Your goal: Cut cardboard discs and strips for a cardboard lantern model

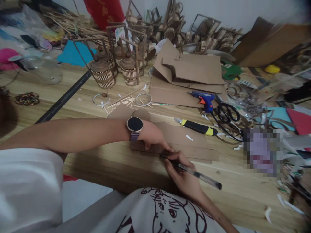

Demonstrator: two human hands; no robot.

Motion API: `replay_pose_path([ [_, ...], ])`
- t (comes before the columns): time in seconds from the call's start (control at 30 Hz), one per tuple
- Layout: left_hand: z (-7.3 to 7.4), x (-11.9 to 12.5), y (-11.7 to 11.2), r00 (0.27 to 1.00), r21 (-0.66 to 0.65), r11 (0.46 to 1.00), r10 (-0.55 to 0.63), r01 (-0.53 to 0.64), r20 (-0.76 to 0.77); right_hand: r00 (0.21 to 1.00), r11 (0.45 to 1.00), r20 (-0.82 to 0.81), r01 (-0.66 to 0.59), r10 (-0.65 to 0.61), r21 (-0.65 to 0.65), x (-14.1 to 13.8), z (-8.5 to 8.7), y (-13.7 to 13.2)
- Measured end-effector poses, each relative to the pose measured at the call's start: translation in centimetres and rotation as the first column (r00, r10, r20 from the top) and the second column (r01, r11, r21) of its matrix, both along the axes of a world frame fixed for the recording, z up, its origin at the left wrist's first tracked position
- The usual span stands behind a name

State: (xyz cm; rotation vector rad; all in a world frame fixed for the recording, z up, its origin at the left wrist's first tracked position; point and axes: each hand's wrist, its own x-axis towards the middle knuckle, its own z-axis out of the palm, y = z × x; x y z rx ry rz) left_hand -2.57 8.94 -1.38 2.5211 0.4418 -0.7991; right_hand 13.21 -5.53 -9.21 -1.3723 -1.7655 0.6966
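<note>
My left hand [153,135], with a round watch [135,124] on its wrist, lies on a flat piece of brown cardboard [183,142]. Its index finger is stretched out towards the cardboard's near edge, with the thumb apart from it. In my right hand [186,178] is a pen [199,176] with a clear barrel, its tip down at that near edge, close to the left fingertip. A yellow and black utility knife [199,127] rests on the far side of the cardboard, blade showing. Beside the left wrist lies a round cardboard piece [142,114].
A blue glue gun [205,100] with a coiled black cord sits behind the knife, by folded cardboard [196,69]. Several small lidded baskets [130,71] stand at the back left. Two rings [143,99] and thin sticks lie before them. Scraps crowd the right side.
</note>
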Motion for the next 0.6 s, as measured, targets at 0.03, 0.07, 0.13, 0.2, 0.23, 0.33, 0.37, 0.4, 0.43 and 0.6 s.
replay_pose_path([
  [0.03,0.1,0.0,0.0,1.0,0.002,1.0,-0.002,0.002,-0.005,1.0,1.0,-0.004,-0.012,0.012,-0.008,-0.5,-0.3,0.2],
  [0.07,0.1,0.1,-0.1,1.0,0.006,1.0,-0.002,0.002,-0.011,1.0,1.0,-0.003,-0.019,0.019,-0.014,-0.8,-0.5,0.3],
  [0.13,0.4,0.1,-0.2,1.0,0.017,1.0,0.004,-0.004,-0.017,1.0,0.999,0.001,-0.029,0.029,-0.022,-1.4,-0.7,0.6],
  [0.2,0.7,0.1,-0.3,1.0,0.029,1.0,0.01,-0.009,-0.016,1.0,0.999,0.006,-0.031,0.031,-0.032,-1.7,-0.7,0.7],
  [0.23,0.8,0.1,-0.4,1.0,0.033,0.999,0.01,-0.01,-0.015,1.0,0.999,0.007,-0.03,0.03,-0.037,-1.8,-0.7,0.8],
  [0.33,1.1,0.0,-0.5,1.0,0.032,0.999,0.002,-0.001,-0.013,1.0,0.998,0.006,-0.027,0.027,-0.052,-2.1,-0.7,0.8],
  [0.37,1.1,0.0,-0.5,1.0,0.028,1.0,-0.001,0.002,-0.013,1.0,0.998,0.006,-0.021,0.021,-0.056,-2.1,-0.7,0.8],
  [0.4,1.1,0.0,-0.4,1.0,0.025,1.0,-0.003,0.003,-0.012,1.0,0.998,0.004,-0.011,0.012,-0.059,-1.9,-0.7,0.8],
  [0.43,1.0,0.0,-0.4,1.0,0.022,1.0,-0.003,0.003,-0.01,1.0,0.998,0.003,0.001,-0.001,-0.06,-1.7,-0.7,0.8],
  [0.6,0.1,-0.2,-0.1,1.0,0.016,1.0,0.005,-0.005,0.018,0.993,0.991,0.061,0.106,-0.102,-0.076,2.4,0.1,0.1],
])
